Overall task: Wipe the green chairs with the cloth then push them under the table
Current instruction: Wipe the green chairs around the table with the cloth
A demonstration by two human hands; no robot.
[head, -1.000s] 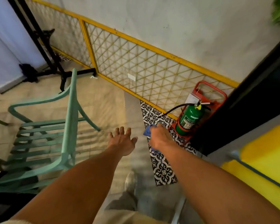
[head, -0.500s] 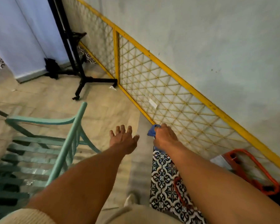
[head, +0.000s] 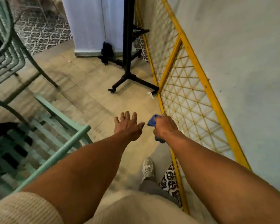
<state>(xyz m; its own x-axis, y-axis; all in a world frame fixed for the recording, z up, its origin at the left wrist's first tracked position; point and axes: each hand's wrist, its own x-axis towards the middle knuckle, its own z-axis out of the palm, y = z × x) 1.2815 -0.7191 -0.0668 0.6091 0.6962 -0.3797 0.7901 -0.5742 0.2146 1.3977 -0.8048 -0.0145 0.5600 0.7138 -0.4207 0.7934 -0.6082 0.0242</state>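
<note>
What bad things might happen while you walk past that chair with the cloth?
A foot might catch the black stand's wheeled leg sticking out across the floor. The left hand is open and close to the green chair, so the arm could bump it. The blue cloth, bunched in the right hand, might slip out.

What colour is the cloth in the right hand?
Blue cloth, bunched in the right hand; head view.

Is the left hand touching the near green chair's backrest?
Apart. In the head view the open left hand hangs over bare floor, right of the green chair.
</note>
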